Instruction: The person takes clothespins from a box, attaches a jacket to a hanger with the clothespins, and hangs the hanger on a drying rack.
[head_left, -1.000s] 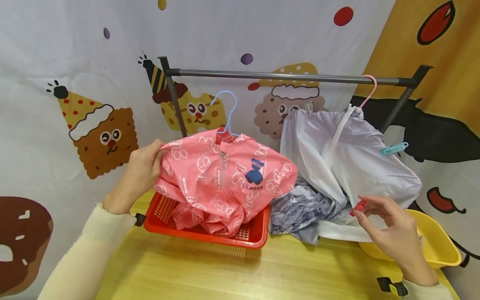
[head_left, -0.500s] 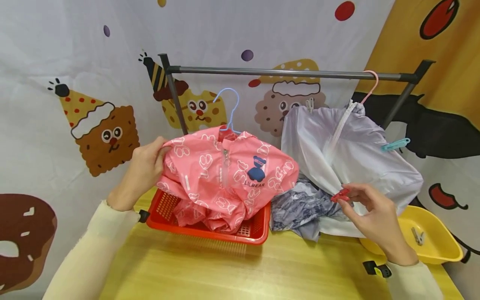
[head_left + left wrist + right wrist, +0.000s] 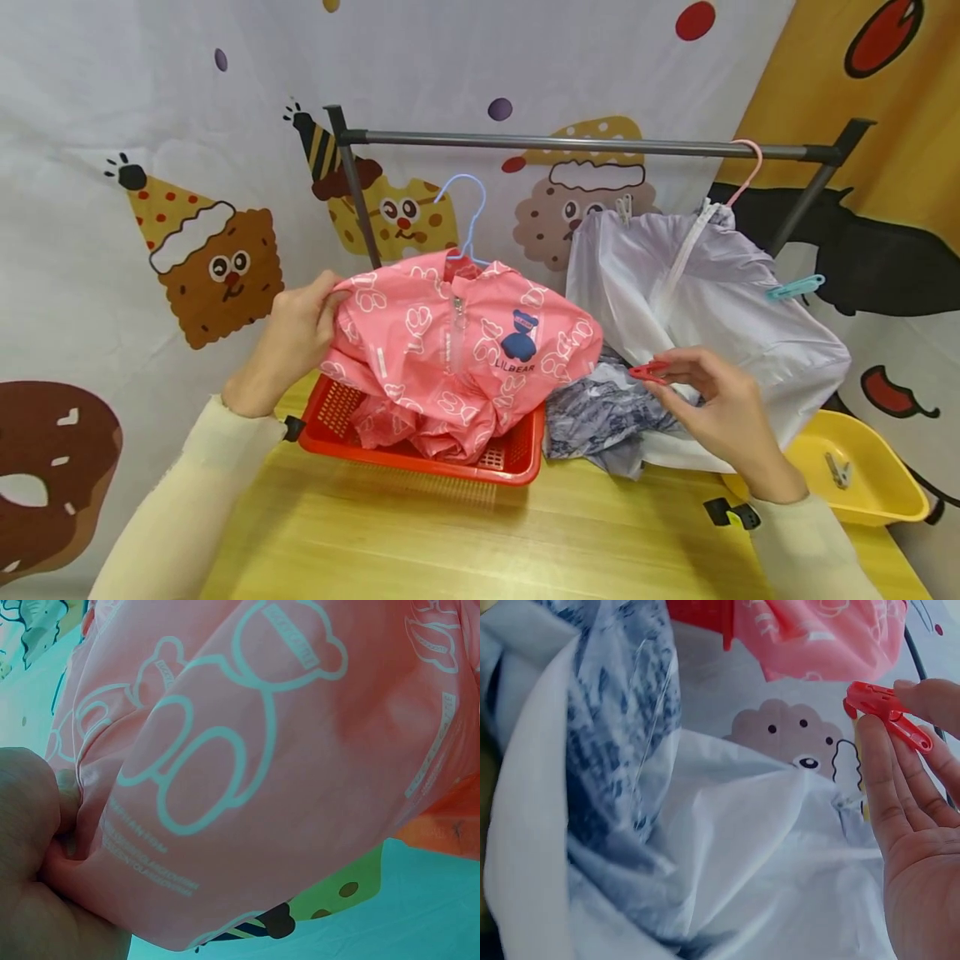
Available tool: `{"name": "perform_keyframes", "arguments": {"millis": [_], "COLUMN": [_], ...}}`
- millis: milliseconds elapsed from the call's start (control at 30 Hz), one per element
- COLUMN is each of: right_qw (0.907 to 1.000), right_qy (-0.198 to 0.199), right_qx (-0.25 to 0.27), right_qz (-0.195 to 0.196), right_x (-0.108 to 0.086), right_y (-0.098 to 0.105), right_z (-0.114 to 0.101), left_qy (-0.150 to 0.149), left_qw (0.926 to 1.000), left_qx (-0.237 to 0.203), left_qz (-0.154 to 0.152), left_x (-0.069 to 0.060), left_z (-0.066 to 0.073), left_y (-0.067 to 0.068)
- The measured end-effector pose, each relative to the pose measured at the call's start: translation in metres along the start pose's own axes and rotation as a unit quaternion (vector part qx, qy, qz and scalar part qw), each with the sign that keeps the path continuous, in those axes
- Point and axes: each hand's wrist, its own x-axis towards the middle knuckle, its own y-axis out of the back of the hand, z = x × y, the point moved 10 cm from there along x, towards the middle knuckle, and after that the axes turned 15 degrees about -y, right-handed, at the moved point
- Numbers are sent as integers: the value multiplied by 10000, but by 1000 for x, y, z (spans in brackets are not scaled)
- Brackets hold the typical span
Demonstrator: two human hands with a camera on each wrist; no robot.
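A pink children's jacket (image 3: 420,350) with white bear outlines and a blue bear print hangs on a blue hanger (image 3: 474,218), over a red basket (image 3: 420,468). My left hand (image 3: 296,337) grips the jacket's shoulder edge on the left; in the left wrist view the fabric (image 3: 262,750) bunches between thumb and fingers. My right hand (image 3: 723,412) pinches a red clothespin (image 3: 648,372) between thumb and fingertips, just right of the jacket and apart from it. In the right wrist view the red clothespin (image 3: 889,712) lies across the fingertips.
A dark rack rail (image 3: 525,142) runs behind. From it a pink hanger (image 3: 750,167) carries a pale grey garment (image 3: 720,308) with a teal clothespin (image 3: 797,287) on its edge. A yellow basin (image 3: 885,483) with a grey clothespin (image 3: 838,472) stands right on the wooden table (image 3: 480,542).
My right hand has moved left and up with the red clothespin, from over the yellow basin toward the jacket. My left hand keeps its grip on the jacket.
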Motion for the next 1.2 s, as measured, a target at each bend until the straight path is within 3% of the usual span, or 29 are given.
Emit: {"name": "perform_keyframes", "arguments": {"millis": [233, 700, 1200], "right_qw": [9992, 9987, 9968], "right_qy": [-42, 149, 276], "right_qx": [282, 409, 494], "right_qz": [-281, -280, -560], "right_x": [15, 45, 81], "right_y": [-16, -35, -54], "right_z": [-12, -41, -71], "left_qy": [-110, -286, -122], "left_qw": [9999, 9994, 9998], "left_qx": [-7, 91, -27], "left_qz": [127, 193, 130], "left_x": [2, 3, 2], "left_z": [0, 5, 6], "left_y": [-1, 4, 1]}}
